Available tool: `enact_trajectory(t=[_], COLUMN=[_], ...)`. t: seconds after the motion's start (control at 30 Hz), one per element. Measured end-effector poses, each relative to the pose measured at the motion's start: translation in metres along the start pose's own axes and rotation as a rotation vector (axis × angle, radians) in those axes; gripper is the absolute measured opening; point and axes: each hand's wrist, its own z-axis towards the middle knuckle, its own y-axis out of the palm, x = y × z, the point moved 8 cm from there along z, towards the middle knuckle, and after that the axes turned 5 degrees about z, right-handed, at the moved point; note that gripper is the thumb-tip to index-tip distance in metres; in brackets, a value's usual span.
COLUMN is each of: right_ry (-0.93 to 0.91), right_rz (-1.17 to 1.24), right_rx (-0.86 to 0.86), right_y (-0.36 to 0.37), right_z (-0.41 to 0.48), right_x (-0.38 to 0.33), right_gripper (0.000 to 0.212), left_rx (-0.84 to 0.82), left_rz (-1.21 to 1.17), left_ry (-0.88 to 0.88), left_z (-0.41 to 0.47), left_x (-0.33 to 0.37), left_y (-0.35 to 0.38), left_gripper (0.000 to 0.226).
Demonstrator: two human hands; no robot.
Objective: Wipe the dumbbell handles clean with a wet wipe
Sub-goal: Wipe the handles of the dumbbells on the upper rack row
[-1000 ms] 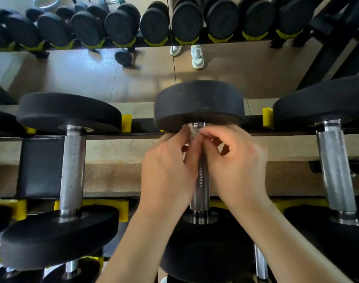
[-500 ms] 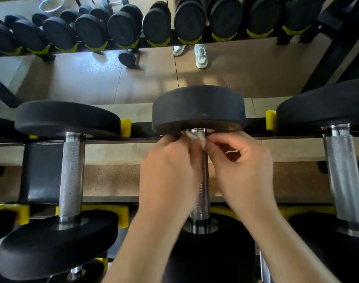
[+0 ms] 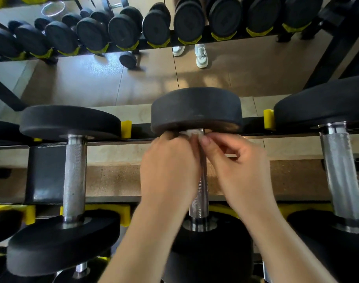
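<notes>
Fingers (image 3: 213, 139) of the right hand (image 3: 239, 168) pinch the edge of a small white wipe (image 3: 189, 133). The left hand (image 3: 170, 170) curls round the same wipe and presses it to the far end of the middle handle (image 3: 200, 201), just under the far weight (image 3: 196, 108). The handle's long axis runs from there straight back toward the person, between both wrists, to the near weight (image 3: 211, 252). Its bare length therefore lies nearer the person than the fingertips, and the next stroke probably has to slide that way. Neither hand is clearly closer. Neighbouring dumbbells (image 3: 74, 176) rest well apart on either side, by yellow cradles (image 3: 126, 129).
</notes>
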Motion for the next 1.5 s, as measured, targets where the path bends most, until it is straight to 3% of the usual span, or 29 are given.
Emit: enact_trajectory(t=[0.1, 0.2, 0.3, 0.4, 0.53, 0.63, 0.7, 0.8, 0.87, 1.0, 1.1, 1.2, 1.3, 1.5], right_ry=[0.201, 0.255, 0.024, -0.232, -0.312, -0.307, -0.203, -0.040, 0.000, 0.012, 0.014, 0.086, 0.194, 0.305], right_rz=[0.234, 0.268, 0.016, -0.186, -0.345, -0.335, -0.230, -0.146, -0.184, -0.282, -0.192, -0.098, -0.041, -0.021], right_rx=[0.002, 0.043, 0.142, 0.199, 0.107, 0.093, 0.106, 0.043, -0.024, -0.109, -0.025, -0.031, -0.174, -0.349], right_y=[0.000, 0.003, -0.002, -0.002, 0.007, 0.007, 0.001, 0.001, 0.002, 0.000, -0.009, -0.011, -0.006, -0.010], right_z=[0.003, 0.006, 0.004, -0.003, -0.004, -0.004, 0.001, 0.003, -0.004, -0.015, -0.014, -0.016, -0.028, -0.054], right_x=[0.015, 0.021, 0.003, -0.017, -0.022, -0.021, -0.014, 0.000, 0.002, 0.002, 0.000, 0.008, 0.019, 0.034], right_gripper=[0.008, 0.014, 0.014, 0.014, 0.023, 0.021, 0.013, 0.007, 0.005, 0.007, 0.011, 0.014, 0.017, 0.015], left_rx=[0.098, 0.138, 0.132, 0.033, -0.064, 0.038, 0.128, 0.173, 0.136, 0.078, 0.120, 0.092, -0.039, -0.371], left_rz=[0.118, 0.025, -0.299, -0.657, -1.144, -1.247, -0.978, -0.445, -0.279, -0.196, -0.267, -0.234, -0.217, -0.028], left_ry=[0.082, 0.101, -0.008, -0.249, -0.617, -0.685, -0.548, -0.155, 0.011, 0.136, 0.187, 0.353, 0.487, 0.711], left_z=[-0.018, -0.026, -0.019, -0.011, -0.013, -0.015, -0.014, -0.008, -0.010, -0.022, -0.015, -0.016, -0.028, -0.060], left_x=[0.008, 0.001, -0.013, -0.025, -0.040, -0.046, -0.044, -0.020, -0.012, -0.007, -0.001, 0.010, 0.011, 0.020], left_y=[-0.005, -0.007, -0.011, -0.002, 0.033, 0.039, 0.024, -0.007, -0.012, -0.014, -0.015, -0.011, -0.007, 0.009], left_gripper=[0.011, 0.015, 0.024, 0.019, 0.015, 0.012, 0.012, 0.010, 0.011, 0.008, 0.012, 0.015, 0.031, 0.032])
